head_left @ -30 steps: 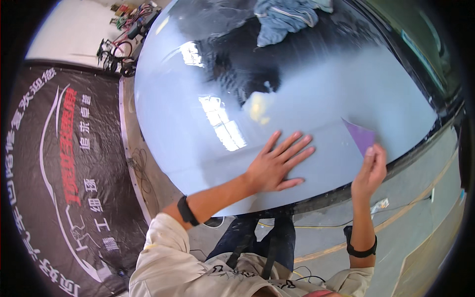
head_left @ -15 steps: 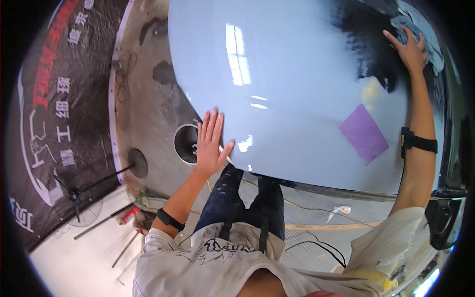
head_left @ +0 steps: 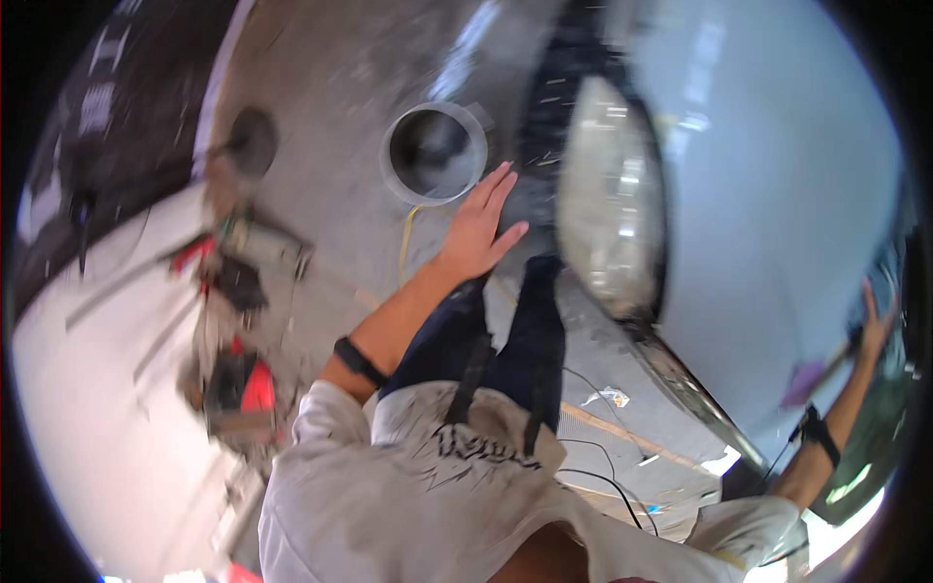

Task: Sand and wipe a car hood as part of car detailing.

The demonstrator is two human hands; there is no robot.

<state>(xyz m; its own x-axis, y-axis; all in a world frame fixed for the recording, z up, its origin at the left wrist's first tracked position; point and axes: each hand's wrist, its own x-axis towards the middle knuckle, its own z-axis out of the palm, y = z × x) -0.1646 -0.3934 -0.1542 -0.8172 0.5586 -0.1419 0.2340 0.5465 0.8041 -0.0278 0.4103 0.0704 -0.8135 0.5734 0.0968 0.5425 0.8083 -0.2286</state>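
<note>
Pale-blue car bodywork (head_left: 777, 194) fills the upper right of the view, glossy and curved, with a clear oval headlight (head_left: 612, 194) set into its left edge. Left hand (head_left: 478, 225) is flat and spread, fingers straight and together, empty, its fingertips at the dark bumper area (head_left: 539, 185) just beside the headlight (whether it truly presses the surface or hangs just off it cannot be told through the blur). Right hand (head_left: 875, 325) reaches far out to the right rim of the view, fingers extended against the bodywork near a dark edge; its grip cannot be made out at that size. Close to that wrist, a small purple square sheet (head_left: 805, 382) lies on the paint. Each wrist wears a black band (head_left: 358, 360). Below the hands show dark trousers (head_left: 505, 340) and a soiled white shirt (head_left: 408, 486). On the grey concrete floor (head_left: 321, 175) stands a round grey bucket (head_left: 433, 153), just beyond the left hand, and further left lie red and black tools (head_left: 233, 379), blurred.
</note>
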